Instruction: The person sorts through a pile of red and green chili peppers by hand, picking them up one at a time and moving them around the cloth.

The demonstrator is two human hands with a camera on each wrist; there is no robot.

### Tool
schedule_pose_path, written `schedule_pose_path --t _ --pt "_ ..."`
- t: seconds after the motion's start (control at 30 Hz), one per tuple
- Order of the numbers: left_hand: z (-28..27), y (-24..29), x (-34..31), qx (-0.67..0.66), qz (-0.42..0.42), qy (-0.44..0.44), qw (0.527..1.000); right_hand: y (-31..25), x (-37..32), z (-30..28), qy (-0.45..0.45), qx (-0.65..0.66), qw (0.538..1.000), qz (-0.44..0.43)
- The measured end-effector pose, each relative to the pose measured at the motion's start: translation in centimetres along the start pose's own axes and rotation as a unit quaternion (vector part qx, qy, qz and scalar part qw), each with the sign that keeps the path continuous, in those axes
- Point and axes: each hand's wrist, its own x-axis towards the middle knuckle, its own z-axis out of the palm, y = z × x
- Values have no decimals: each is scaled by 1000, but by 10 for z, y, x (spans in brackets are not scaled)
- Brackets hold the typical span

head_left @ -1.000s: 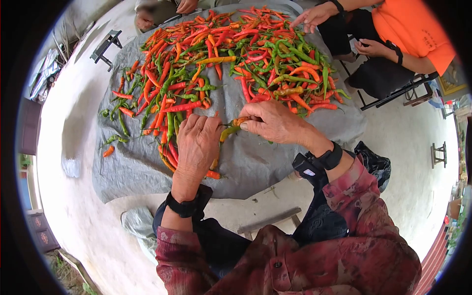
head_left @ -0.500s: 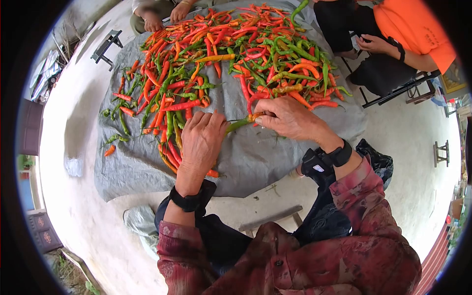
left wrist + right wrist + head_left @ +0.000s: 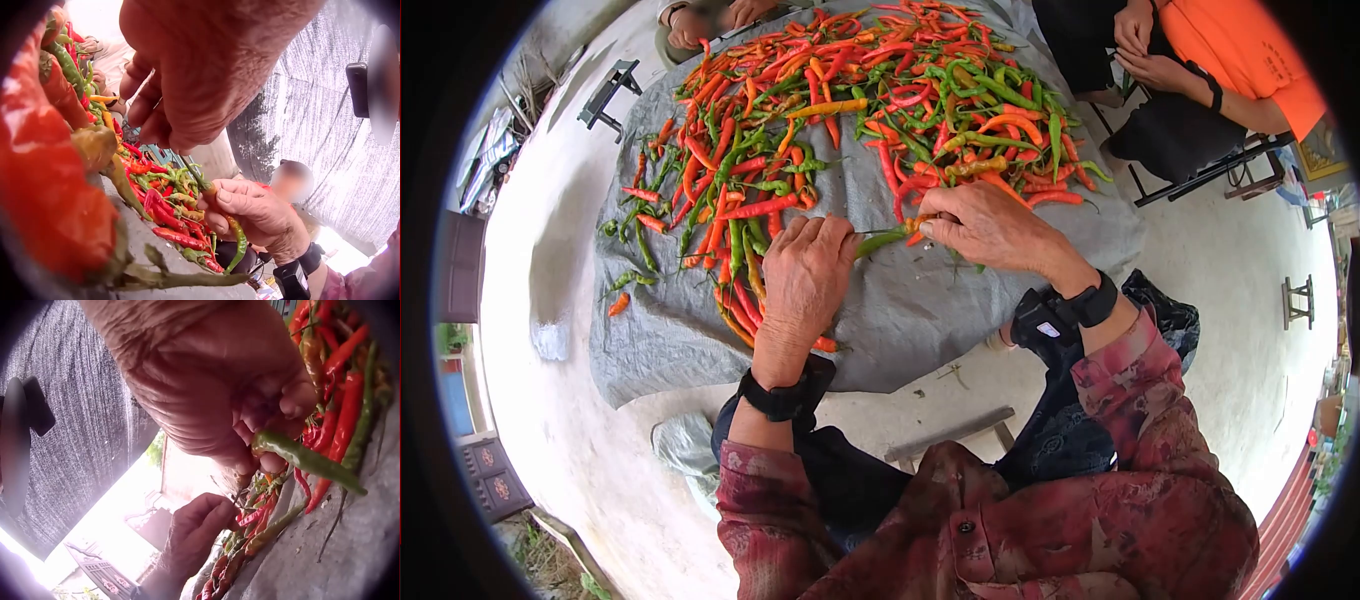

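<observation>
Over the near edge of a grey cloth, my right hand grips a chili pepper, orange near the stem and green toward its curved tip. The pepper's thin stem runs from its top up to my left hand, whose thumb and finger pinch the end in the right wrist view. From above, the back of my left hand hides its fingertips. Just beyond both hands, a big heap of red, orange and green chili peppers spreads on the cloth.
The grey cloth drapes down toward my knees. Across the heap are another person's hands; at the right sits a person in an orange top. Small stools stand on the pale floor. A wooden bench edge shows below me.
Both hands have shifted slightly, and the chili pepper between them has turned. The person in orange drew back an outstretched hand, and those two hands are now together. The far person's hands moved too.
</observation>
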Motion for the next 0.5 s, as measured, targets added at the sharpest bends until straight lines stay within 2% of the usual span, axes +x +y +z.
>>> schedule_pose_path --t 0.17,0.23,0.27,0.33,0.4,0.5 --pt "0 -1 -1 5 -7 -26 1000 -6 0 -3 -18 -4 999 40" --pt "0 -3 -4 12 -15 -49 999 0 1 -1 37 -5 999 14" --pt "2 -4 -6 24 -1 -55 998 2 1 0 36 -5 999 14" --pt "7 -6 -10 37 13 -60 997 3 2 -1 64 4 997 35" --pt "11 -7 -12 42 3 -104 994 2 3 -1 83 21 996 34" --pt "11 -6 -11 49 2 -109 993 -1 3 -8 117 43 991 45"
